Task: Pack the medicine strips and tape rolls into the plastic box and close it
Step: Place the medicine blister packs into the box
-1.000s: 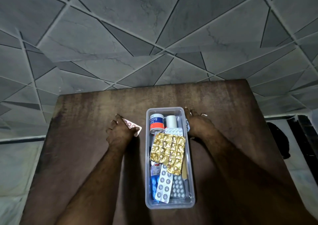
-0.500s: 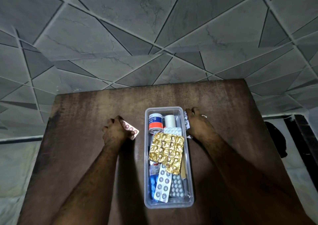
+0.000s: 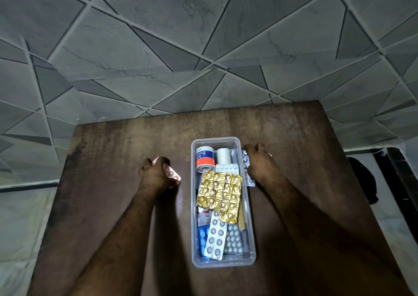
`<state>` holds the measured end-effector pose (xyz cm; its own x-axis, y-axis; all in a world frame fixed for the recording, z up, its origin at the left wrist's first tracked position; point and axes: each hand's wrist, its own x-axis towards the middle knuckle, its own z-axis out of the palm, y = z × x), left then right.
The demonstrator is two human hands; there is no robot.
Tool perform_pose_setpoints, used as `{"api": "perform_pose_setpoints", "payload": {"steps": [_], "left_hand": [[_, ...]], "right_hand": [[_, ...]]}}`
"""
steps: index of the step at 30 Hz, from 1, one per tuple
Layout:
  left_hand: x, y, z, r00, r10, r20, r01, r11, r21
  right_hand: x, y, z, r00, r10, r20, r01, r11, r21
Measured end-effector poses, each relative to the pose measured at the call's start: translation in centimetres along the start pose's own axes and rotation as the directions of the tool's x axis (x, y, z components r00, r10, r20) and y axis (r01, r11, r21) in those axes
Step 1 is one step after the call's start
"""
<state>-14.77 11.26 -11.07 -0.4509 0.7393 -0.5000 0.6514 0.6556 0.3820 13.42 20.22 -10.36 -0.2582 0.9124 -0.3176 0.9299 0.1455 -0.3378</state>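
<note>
A clear plastic box lies open on the brown table, long side running away from me. Inside are an orange and blue tape roll, a white tape roll, a crumpled gold strip, and silver blister strips at the near end. My left hand rests left of the box, closed on a pink pill strip. My right hand sits against the box's right wall, closed on a silver blister strip. No lid is in view.
The table butts against a grey tiled wall at the far edge. A dark object lies beyond the table's right edge. Bare tabletop stretches to the left of my left hand and to the right of my right arm.
Both hands have drawn their strips slightly up off the table; the silver strip shows more beside the box's right wall. The box contents are unchanged.
</note>
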Motion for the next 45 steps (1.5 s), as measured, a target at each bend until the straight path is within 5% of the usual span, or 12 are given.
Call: {"api": "perform_pose_setpoints", "payload": {"steps": [7, 15, 22, 26, 31, 39, 43, 45], "left_hand": [[0.3, -0.1, -0.9, 0.998, -0.014, 0.068, 0.009, 0.998, 0.069], [-0.1, -3.8, -1.9, 0.992, -0.043, 0.116, 0.027, 0.991, 0.135], [-1.5, -6.3, -4.1, 0.944, -0.049, 0.327, 0.097, 0.987, -0.132], [-3.7, -6.9, -6.2, 0.955, -0.104, 0.277, 0.217, 0.881, -0.42], [-6.7, -2.4, -6.3, 0.978, -0.044, 0.202, 0.173, 0.711, -0.682], [-9.3, 5.6, -0.1, 0.955, 0.095, 0.28, 0.192, 0.522, -0.831], [-9.8, 6.1, 1.9, 0.972, 0.096, 0.216, 0.117, 0.595, -0.795], [-9.7, 6.1, 2.4, 0.994, 0.044, 0.097, 0.035, 0.729, -0.683]], "right_hand": [[-0.8, 0.8, -0.5, 0.994, 0.104, -0.046, -0.089, 0.963, 0.255], [-0.8, 1.4, -2.8, 0.949, 0.283, -0.14, -0.132, 0.758, 0.639], [-1.3, 0.2, -5.8, 0.936, 0.268, -0.23, 0.0, 0.65, 0.76], [-1.7, -1.4, -5.8, 0.955, 0.22, -0.199, 0.015, 0.635, 0.773], [-2.1, -3.4, -4.2, 0.981, 0.136, -0.14, 0.003, 0.709, 0.705], [-3.9, -3.0, -2.5, 0.978, 0.143, -0.154, -0.031, 0.823, 0.567], [-6.0, -2.3, -1.4, 0.982, 0.15, -0.113, -0.067, 0.842, 0.535], [-6.8, -2.3, -1.0, 0.984, 0.147, -0.096, -0.072, 0.835, 0.545]]}}
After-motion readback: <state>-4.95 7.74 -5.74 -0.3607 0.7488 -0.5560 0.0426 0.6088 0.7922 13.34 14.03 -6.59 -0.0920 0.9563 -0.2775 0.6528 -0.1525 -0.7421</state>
